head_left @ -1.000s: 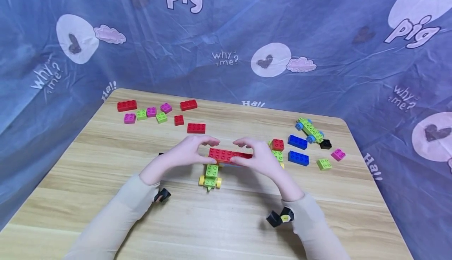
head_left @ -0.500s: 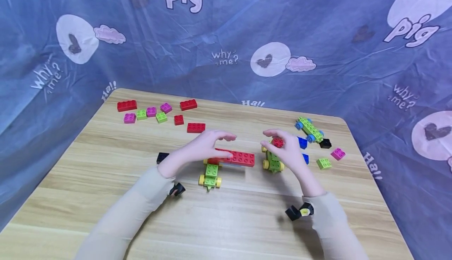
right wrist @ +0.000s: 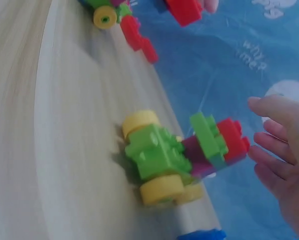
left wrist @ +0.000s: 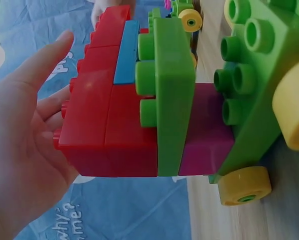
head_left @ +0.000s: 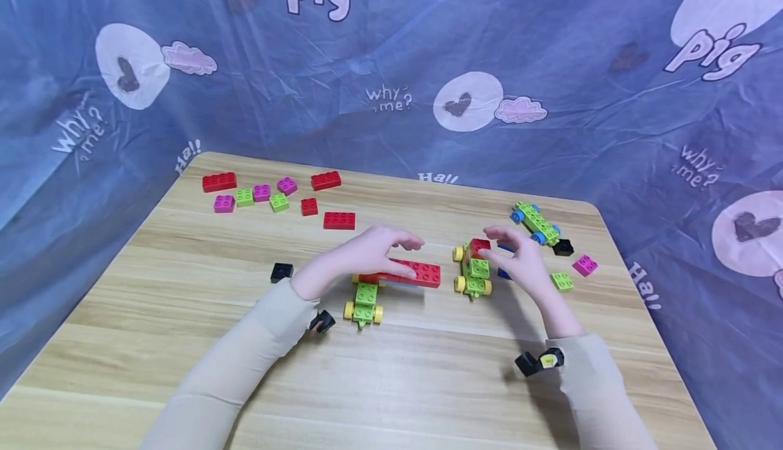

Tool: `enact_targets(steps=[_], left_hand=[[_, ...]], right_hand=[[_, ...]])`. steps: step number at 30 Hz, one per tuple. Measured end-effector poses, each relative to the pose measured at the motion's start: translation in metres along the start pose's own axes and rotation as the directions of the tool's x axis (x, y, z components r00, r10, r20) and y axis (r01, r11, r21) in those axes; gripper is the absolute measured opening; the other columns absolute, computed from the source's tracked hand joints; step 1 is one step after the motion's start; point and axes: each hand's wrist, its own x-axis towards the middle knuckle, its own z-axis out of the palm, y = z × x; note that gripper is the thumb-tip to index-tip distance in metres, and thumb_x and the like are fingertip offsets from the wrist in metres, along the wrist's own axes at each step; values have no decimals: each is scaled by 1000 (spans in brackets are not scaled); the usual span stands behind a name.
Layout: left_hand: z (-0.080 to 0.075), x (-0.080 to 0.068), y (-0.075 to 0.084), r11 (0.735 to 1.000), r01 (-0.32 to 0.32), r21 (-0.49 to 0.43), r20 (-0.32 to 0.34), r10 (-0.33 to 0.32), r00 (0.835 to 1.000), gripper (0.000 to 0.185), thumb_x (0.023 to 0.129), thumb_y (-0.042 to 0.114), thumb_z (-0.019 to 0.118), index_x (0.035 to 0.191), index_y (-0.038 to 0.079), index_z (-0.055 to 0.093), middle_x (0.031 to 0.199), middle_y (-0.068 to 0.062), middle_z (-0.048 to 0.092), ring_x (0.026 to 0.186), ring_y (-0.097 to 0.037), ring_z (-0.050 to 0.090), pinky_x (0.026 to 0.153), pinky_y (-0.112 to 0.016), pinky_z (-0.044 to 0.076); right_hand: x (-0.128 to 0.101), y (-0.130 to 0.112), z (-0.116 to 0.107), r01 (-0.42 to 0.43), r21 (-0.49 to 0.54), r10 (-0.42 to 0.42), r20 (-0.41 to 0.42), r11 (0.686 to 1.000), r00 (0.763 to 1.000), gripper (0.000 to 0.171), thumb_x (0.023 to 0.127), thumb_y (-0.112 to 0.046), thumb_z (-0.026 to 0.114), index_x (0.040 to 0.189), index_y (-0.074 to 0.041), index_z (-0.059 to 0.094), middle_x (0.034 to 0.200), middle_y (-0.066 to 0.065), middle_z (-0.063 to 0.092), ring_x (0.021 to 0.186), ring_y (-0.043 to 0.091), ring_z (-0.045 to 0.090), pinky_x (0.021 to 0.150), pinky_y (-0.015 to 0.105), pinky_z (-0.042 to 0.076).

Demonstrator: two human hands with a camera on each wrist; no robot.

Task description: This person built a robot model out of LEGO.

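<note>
My left hand [head_left: 371,254] hovers over the red brick beam [head_left: 423,274] on the left green car [head_left: 366,300], which has yellow wheels. In the left wrist view, its thumb and fingers [left wrist: 47,57] are spread beside the beam's studs, gripping nothing. Under the red bricks [left wrist: 89,100] are a blue brick [left wrist: 126,55], a green brick [left wrist: 175,95] and a purple brick [left wrist: 207,132]. My right hand [head_left: 525,260] is beside the right green car [head_left: 474,285], fingers loosely bent near its red brick [right wrist: 230,140]. Whether they touch it I cannot tell.
Blue bricks [head_left: 504,274] are partly hidden behind my right hand. Farther right are a green car with blue wheels [head_left: 535,223], a black brick [head_left: 563,247], a pink brick [head_left: 585,264] and a lime brick [head_left: 561,281]. Several loose bricks lie at the back left; a black brick [head_left: 281,272] is nearer.
My right hand has left the red beam and moved right, past the right car's red brick. My left hand has slid right over the beam. Both cars appear unmoved.
</note>
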Motion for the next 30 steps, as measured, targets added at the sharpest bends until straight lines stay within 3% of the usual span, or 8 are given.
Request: enact_targets(steps=[3,6,8,11,14,19,23,30], left_hand=[[1,1,2,1000,9,-5,48,-9,999,60,84,32,77,135,6,57,129,-9,65,121,-21,59,106,-36,45],[2,2,3,1000,17,-13,80,-16,997,64,82,32,80,135,5,57,130,-7,65,122,-21,59,107,-34,45],[3,2,3,1000,23,-22,96,-20,995,64,80,29,81,134,5,58,130,-7,65,122,-21,59,107,-33,44],[5,3,4,999,34,-19,110,-32,993,63,79,25,82,133,5,59,131,-8,64,124,-21,59,108,-32,44],[7,4,4,999,33,0,112,-33,993,60,79,21,82,131,4,60,131,-9,64,124,-22,58,109,-32,43],[10,6,4,999,33,29,107,-36,994,54,79,21,82,127,6,64,127,-7,67,121,-21,60,108,-33,44],[12,6,4,999,37,39,100,-41,994,51,78,21,83,125,8,66,125,-5,68,118,-21,62,106,-33,45],[13,4,4,998,34,51,73,-37,997,49,79,21,82,123,8,67,122,-5,69,114,-21,63,102,-34,48]], right_hand=[[0,8,-1,-16,40,14,47,999,999,46,89,-12,72,129,2,57,129,25,59,112,3,55,96,4,38],[0,14,-2,-33,64,26,102,997,994,50,89,-12,71,134,3,54,134,26,56,123,23,55,97,1,35],[1,16,-2,-50,65,41,145,997,989,52,90,-13,70,136,3,52,137,25,55,127,33,52,102,8,38],[3,18,-3,-77,44,67,196,996,978,53,92,-16,69,137,2,51,137,23,55,129,38,51,107,28,43],[4,21,-3,-98,27,90,216,995,972,52,92,-18,69,137,2,51,134,23,58,125,37,54,103,37,47],[4,24,-3,-116,38,105,208,993,972,48,92,-17,69,133,4,54,124,24,62,109,10,62,88,12,49],[4,22,-3,-134,82,114,212,988,971,46,92,-15,69,131,5,55,122,26,63,99,-10,58,84,8,47],[5,18,-4,-153,74,133,222,985,966,46,92,-15,69,132,3,56,123,24,64,104,0,60,86,9,46]])
